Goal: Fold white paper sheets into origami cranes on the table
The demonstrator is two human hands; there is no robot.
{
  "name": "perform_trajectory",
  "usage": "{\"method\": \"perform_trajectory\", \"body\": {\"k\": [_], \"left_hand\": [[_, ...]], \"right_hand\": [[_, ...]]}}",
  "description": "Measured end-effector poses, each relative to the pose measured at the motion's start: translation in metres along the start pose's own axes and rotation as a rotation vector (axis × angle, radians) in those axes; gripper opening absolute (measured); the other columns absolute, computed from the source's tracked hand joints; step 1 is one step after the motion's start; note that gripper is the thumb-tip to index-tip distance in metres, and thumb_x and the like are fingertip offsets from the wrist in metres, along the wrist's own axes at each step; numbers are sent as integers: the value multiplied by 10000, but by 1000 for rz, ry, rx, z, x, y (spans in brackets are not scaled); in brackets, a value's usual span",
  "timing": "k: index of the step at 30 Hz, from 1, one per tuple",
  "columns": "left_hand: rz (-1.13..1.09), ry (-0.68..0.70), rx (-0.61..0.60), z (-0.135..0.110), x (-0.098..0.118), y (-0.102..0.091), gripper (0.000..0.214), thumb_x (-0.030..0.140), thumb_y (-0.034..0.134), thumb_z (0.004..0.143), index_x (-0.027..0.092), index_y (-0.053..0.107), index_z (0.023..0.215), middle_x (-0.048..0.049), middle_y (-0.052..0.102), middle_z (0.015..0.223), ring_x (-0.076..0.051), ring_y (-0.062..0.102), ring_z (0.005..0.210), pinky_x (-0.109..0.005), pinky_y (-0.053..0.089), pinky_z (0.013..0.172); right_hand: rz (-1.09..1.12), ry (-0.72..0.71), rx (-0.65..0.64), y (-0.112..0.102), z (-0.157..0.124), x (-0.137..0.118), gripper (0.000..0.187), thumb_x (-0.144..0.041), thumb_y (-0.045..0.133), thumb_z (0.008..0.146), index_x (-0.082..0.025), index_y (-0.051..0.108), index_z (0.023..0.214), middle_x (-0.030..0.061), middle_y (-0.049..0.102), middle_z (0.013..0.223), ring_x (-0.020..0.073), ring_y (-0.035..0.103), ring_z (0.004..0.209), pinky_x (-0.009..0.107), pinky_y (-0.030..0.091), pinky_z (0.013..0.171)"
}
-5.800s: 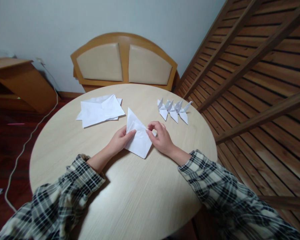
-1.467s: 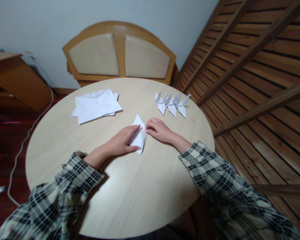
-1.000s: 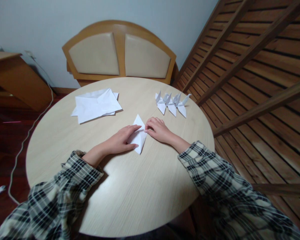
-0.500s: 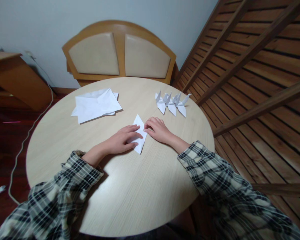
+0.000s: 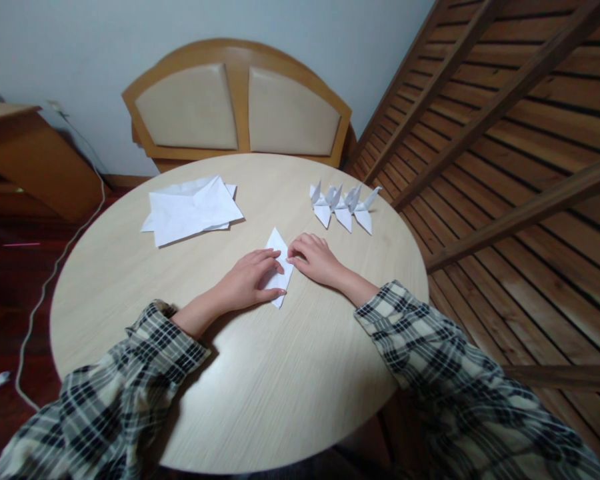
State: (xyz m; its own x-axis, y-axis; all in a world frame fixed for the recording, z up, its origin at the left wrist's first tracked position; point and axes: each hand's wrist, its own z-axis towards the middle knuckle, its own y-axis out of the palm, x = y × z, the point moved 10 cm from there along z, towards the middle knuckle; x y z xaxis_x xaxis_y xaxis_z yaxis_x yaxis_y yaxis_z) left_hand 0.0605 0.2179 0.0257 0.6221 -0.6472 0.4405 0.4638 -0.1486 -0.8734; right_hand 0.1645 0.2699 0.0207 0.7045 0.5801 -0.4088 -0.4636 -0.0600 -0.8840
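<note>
A diamond-shaped piece of folded white paper (image 5: 276, 241) lies flat on the table between my hands. My left hand (image 5: 250, 280) rests across its left side, fingers apart, with the thumb over the lower part. At the right corner, the thumb and fingers of my right hand (image 5: 317, 260) are pinched together on the paper's edge. The fingers partly hide the folds. Beyond my right hand, three white paper cranes (image 5: 344, 215) stand in a row, touching or nearly so.
Loose sheets of white paper (image 5: 193, 210) overlap at the back left of the round wooden table (image 5: 260, 387). Behind the table stands a padded wooden headboard (image 5: 237, 100). A slatted wooden structure (image 5: 505, 167) rises on the right, and a pale cable (image 5: 45, 293) runs along the floor at left.
My left thumb has moved right across the lower part of the folded paper, and the left fingers have curled slightly. My right hand stays at the right corner.
</note>
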Motion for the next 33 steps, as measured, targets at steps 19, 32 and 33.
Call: {"method": "perform_trajectory", "body": {"k": [19, 32, 33], "left_hand": [[-25, 42, -30, -3, -3, 3, 550, 588, 721, 748, 210, 555, 1112, -175, 569, 1381, -366, 433, 1381, -569, 370, 1106], [-57, 31, -21, -3, -5, 1, 585, 590, 737, 733, 201, 546, 1125, -190, 530, 1413, -370, 464, 1342, -554, 402, 1083], [-62, 31, -22, -4, -6, 0, 571, 577, 733, 745, 197, 549, 1129, -190, 525, 1418, -362, 462, 1345, -543, 402, 1087]], "right_hand": [[11, -54, -52, -2, -6, -9, 239, -413, 695, 848, -245, 609, 994, 55, 573, 1101, 254, 499, 1093, 399, 344, 972], [64, -146, -81, 1, -8, -18, 124, -337, 682, 873, -242, 668, 951, 77, 530, 1342, 255, 462, 1258, 442, 325, 1073], [66, -145, -84, 1, -8, -18, 124, -337, 681, 875, -241, 672, 952, 79, 538, 1333, 256, 466, 1255, 443, 327, 1072]]}}
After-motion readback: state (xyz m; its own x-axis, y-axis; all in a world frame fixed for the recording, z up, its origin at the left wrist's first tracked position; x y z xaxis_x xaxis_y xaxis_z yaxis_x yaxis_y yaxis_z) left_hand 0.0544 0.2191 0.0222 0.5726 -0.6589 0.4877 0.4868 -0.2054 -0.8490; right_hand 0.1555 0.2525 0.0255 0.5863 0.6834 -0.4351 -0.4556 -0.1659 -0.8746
